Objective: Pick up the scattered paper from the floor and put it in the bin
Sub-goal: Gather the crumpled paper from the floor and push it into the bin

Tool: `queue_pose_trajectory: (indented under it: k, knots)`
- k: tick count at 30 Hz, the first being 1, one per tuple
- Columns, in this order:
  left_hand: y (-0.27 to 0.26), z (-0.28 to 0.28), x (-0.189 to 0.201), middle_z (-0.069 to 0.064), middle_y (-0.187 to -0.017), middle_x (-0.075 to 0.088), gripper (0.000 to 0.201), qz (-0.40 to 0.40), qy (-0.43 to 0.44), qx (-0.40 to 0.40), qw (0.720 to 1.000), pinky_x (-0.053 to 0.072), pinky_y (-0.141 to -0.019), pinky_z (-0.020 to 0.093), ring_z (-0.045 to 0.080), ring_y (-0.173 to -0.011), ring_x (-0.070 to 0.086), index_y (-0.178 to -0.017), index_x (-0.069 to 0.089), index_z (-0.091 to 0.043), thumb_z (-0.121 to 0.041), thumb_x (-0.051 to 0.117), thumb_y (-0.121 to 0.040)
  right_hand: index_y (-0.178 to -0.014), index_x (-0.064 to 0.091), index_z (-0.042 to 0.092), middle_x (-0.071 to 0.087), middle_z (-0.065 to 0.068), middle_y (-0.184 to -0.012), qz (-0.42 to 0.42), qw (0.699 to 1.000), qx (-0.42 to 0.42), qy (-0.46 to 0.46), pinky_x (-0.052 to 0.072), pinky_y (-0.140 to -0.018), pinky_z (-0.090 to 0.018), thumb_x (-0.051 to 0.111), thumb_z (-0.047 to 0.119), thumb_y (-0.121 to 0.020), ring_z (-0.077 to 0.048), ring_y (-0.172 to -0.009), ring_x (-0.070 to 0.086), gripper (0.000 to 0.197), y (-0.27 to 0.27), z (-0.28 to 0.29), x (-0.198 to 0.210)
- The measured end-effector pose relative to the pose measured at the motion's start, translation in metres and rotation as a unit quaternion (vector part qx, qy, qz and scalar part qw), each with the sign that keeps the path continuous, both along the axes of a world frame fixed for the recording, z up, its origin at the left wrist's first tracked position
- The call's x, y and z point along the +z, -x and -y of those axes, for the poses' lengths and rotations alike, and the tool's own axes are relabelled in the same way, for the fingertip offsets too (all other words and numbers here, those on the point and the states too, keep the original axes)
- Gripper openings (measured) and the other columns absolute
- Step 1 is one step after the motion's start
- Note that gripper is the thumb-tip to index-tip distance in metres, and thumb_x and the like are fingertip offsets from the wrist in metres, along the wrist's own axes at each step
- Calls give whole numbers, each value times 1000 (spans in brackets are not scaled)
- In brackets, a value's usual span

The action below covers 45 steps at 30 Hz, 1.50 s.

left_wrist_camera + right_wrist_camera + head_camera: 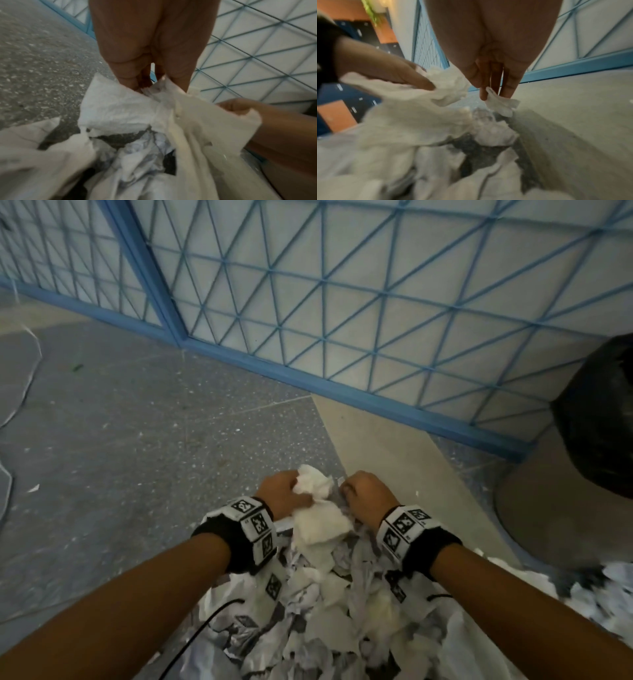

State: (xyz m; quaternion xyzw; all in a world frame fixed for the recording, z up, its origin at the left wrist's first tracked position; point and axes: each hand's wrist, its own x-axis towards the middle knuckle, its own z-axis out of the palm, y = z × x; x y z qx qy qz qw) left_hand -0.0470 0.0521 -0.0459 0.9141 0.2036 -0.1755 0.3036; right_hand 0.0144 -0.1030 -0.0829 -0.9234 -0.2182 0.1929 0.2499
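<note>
A heap of torn and crumpled white and grey paper (318, 604) lies on the floor under my forearms. My left hand (279, 494) grips a bunch of white paper (317, 508) at the heap's far end; the same bunch (123, 106) shows in the left wrist view below the curled fingers (130, 75). My right hand (364, 494) is close beside it, and its fingertips (508, 90) pinch a small white scrap (501, 105). A black bin (599, 419) stands at the right edge, a little away from both hands.
A white panel wall with blue lattice and blue base rail (342, 392) runs across the back. The floor is speckled grey (137, 440) with a beige strip (394, 446). More paper (582, 587) lies at the bin's round grey base (534, 508). A thin black cable (202, 628) hangs from my left wrist.
</note>
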Motion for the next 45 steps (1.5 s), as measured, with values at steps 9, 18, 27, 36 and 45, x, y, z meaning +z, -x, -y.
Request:
queue_pose_trajectory:
  k: [9, 18, 27, 36, 45]
  knots:
    - [26, 14, -2, 17, -136, 49, 60, -100, 54, 40, 993, 54, -71, 38, 34, -121, 52, -135, 39, -9, -11, 67, -83, -140, 28, 9, 30, -16, -146, -2, 972, 172, 161, 26, -112, -44, 47, 31, -92, -34, -137, 25, 56, 83, 3, 1]
    - [6, 19, 57, 6, -55, 67, 17, -60, 354, 84, 929, 52, -50, 22, 12, -48, 63, -79, 57, 0, 7, 48, -91, -102, 61, -2, 63, -25, -113, -19, 999, -40, -14, 47, -86, -33, 53, 10, -87, -34, -108, 60, 21, 51, 71, 91]
    - [-51, 104, 193, -1, -71, 73, 20, 98, 494, -16, 864, 54, -49, 11, 1, -52, 67, -87, 60, -11, 4, 47, -91, -91, 52, 17, 53, -8, -90, 163, 946, -203, -192, 35, -69, -20, 63, 3, -81, -15, -87, 49, 20, 21, 179, 254]
    - [-93, 309, 194, 21, -126, 56, 85, 250, 454, 33, 855, 51, -94, 50, 35, -112, 59, -125, 41, -3, -41, 72, -56, -130, 41, 5, 44, -22, -136, 156, 918, -364, 13, 40, -100, -41, 65, 20, -79, -37, -124, 46, 58, -13, 271, 246]
    - [-91, 315, 190, 13, -146, 37, 111, 200, 384, -11, 902, 46, -103, 46, 30, -128, 46, -148, 0, -17, -30, 77, -70, -135, 35, 9, 38, -15, -142, 263, 886, -341, -170, 27, -100, -16, 46, 4, -85, -25, -131, 39, 52, 2, 280, 236]
